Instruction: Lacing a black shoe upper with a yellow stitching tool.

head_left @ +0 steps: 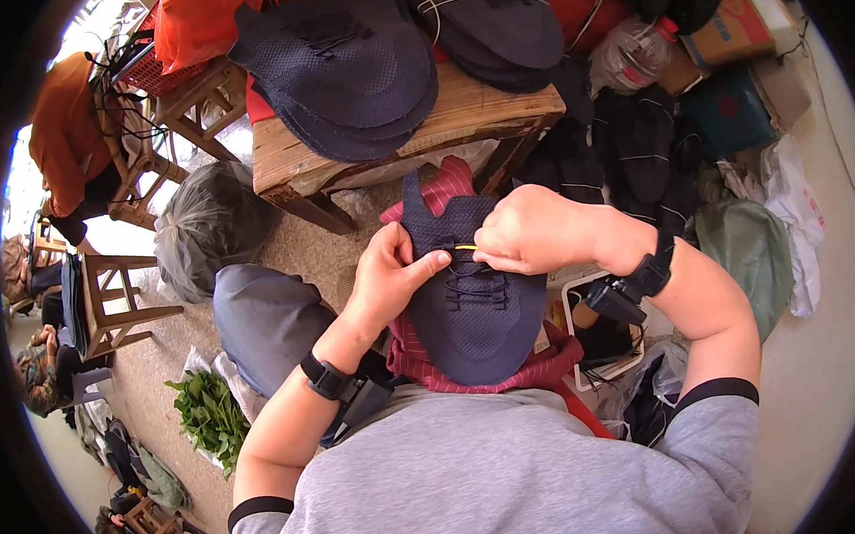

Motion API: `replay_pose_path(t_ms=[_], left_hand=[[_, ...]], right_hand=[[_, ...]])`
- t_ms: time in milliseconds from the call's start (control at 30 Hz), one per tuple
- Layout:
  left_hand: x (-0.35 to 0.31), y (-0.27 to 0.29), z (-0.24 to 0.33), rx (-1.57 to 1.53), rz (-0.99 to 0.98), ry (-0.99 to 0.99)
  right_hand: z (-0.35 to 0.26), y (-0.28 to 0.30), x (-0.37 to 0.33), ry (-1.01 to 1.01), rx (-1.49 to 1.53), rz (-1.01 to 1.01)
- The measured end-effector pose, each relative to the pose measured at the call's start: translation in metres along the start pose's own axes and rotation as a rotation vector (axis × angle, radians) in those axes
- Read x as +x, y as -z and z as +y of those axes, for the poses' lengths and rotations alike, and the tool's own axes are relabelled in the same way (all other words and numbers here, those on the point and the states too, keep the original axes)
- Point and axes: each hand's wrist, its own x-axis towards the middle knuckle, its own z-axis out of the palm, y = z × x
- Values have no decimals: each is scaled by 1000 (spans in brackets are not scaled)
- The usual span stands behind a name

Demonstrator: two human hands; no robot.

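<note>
A dark fabric upper point(482, 333) lay on the person's lap, over a maroon striped cloth point(564, 349), on the near side of a wooden table point(283, 168). The left hand point(381, 276) gripped its left edge, thumb resting on the top face and fingers curled at the border. The right hand point(532, 233), its fingers folded in, pinched the right end of a yellow strand point(465, 248), which ran across the upper toward the left thumb. Dark laces point(477, 292) crossed the upper just nearer than the strand. Two stacks of similar dark pieces, one left point(345, 72) and one right point(495, 29), sat on the table.

Printing showed on a cardboard box point(730, 26) at the far right, pale on orange-brown, and as faint reddish marks on a white plastic bag point(792, 231) nearer on the right. A clear bottle point(630, 60) with a red cap bore a reddish label.
</note>
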Motion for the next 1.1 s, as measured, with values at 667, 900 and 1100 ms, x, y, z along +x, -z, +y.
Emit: replay_pose_path(t_ms=[667,900,1100], left_hand=[[-16,14,-8,-398,14,127],[-19,10,-7,-460,172,-90],[-25,9,-18,-465,105,47]], right_hand=[[-31,-37,-72,-938,840,657],[-33,-47,-55,-1020,1414,737],[0,-68,-47,-971,1080,690]])
